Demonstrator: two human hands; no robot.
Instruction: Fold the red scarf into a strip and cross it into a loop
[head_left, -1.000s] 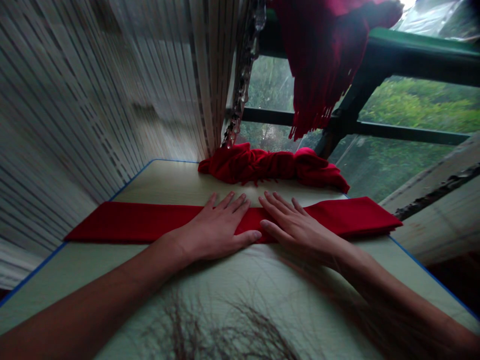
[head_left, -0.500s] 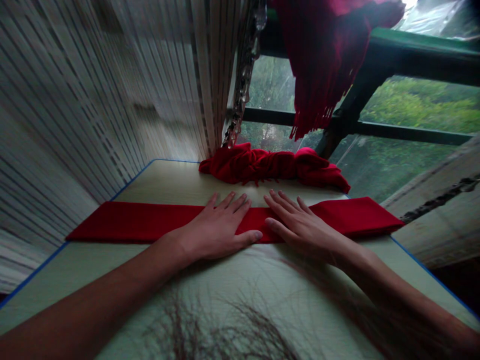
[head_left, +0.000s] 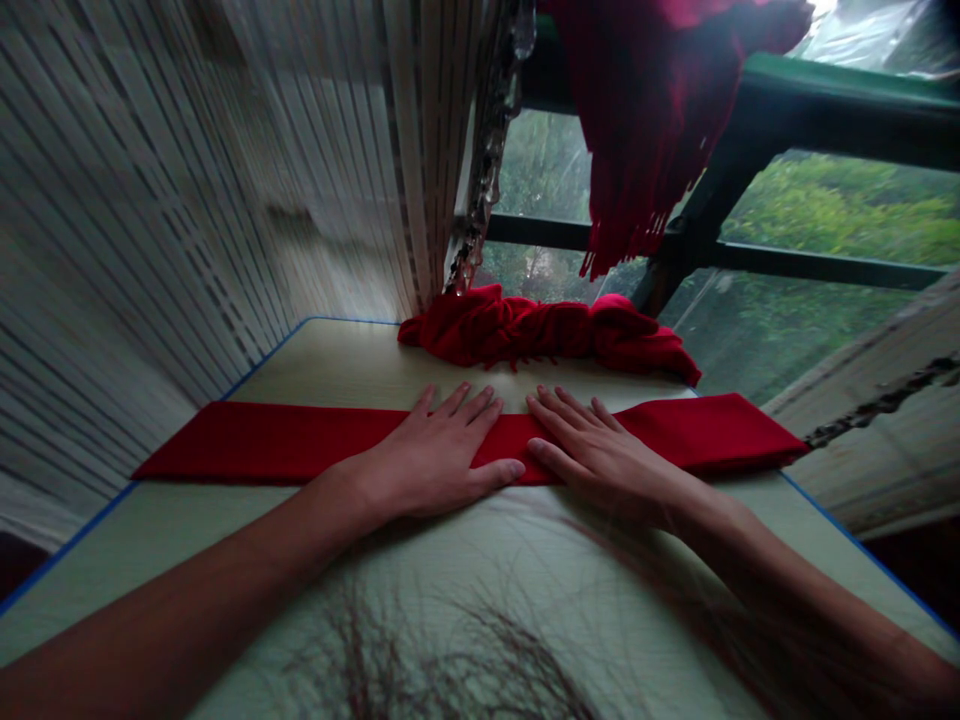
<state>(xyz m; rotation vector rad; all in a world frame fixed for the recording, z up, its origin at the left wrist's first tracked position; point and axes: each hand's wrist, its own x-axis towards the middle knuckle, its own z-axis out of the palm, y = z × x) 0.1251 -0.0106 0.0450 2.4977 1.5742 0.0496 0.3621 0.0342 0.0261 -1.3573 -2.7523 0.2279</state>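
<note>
A long red cloth [head_left: 255, 440], folded into a flat band, lies across the pale table [head_left: 465, 600] from left to right. My left hand [head_left: 431, 455] rests flat on its middle with fingers stretched out. My right hand [head_left: 600, 450] lies flat just beside it, fingers spread, palm on the cloth. The two thumbs nearly touch. Neither hand holds anything.
A bunched red scarf [head_left: 540, 330] lies at the table's far edge. Another red fringed scarf [head_left: 645, 130] hangs from a dark window frame [head_left: 825, 110] above. A striped curtain [head_left: 187, 200] with a bead string stands at the left. Loose hair strands blur the near view.
My right hand has shifted a little to the right along the cloth. The left hand has stayed put.
</note>
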